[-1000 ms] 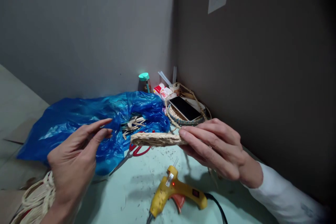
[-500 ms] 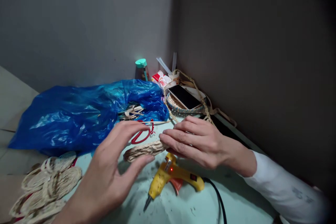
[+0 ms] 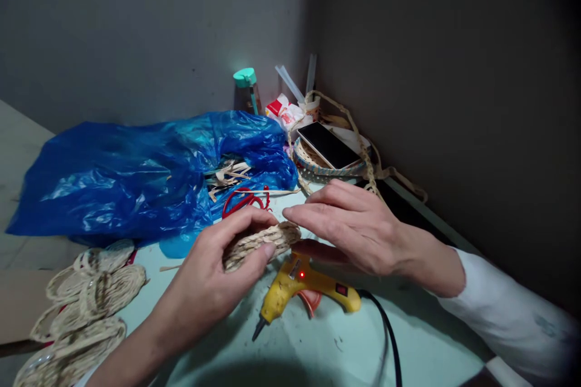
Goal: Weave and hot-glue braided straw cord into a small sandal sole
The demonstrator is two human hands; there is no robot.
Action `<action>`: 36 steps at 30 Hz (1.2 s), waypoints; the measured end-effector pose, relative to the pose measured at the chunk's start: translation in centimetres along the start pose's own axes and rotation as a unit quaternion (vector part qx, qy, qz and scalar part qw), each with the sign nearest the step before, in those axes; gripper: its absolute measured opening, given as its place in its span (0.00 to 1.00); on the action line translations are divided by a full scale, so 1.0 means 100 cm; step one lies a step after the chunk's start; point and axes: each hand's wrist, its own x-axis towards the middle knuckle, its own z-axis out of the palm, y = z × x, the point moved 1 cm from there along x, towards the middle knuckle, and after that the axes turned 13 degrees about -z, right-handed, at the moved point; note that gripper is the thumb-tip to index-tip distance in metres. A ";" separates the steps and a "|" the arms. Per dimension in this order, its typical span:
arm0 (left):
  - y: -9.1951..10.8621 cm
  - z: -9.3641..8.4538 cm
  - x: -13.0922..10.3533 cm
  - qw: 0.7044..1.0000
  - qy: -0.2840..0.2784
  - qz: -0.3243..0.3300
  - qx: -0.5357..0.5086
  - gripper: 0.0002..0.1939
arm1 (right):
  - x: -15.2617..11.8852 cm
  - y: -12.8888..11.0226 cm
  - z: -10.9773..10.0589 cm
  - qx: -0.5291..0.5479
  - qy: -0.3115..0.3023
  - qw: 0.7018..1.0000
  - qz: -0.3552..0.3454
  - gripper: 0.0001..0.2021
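A thick coil of braided straw (image 3: 261,243) is held above the pale green table. My left hand (image 3: 218,263) wraps round its left part, thumb in front and fingers behind. At the coil's right end is my right hand (image 3: 351,227), its fingers stretched out and slightly apart, the fingertips close to the braid. Whether they touch it is unclear. Below the hands a yellow glue gun (image 3: 282,291) lies on the table, its red light on and its nozzle pointing down and left.
Behind are a blue plastic bag (image 3: 113,181) with straw strips, red scissors (image 3: 236,198), a phone (image 3: 329,145) on a woven basket (image 3: 308,168), and a bottle (image 3: 247,94). Braided pieces (image 3: 91,308) lie at the left. A black cable (image 3: 385,320) runs from the glue gun.
My left hand has closed round the braided coil. My right hand has loosened, its fingers now straighter beside the coil's end. The view has tilted down, so the background sits higher.
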 end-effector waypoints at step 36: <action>-0.004 0.007 -0.007 1.000 -0.011 -0.018 -0.008 0.06 | 0.004 -0.006 -0.002 0.252 0.002 0.953 0.170 0.15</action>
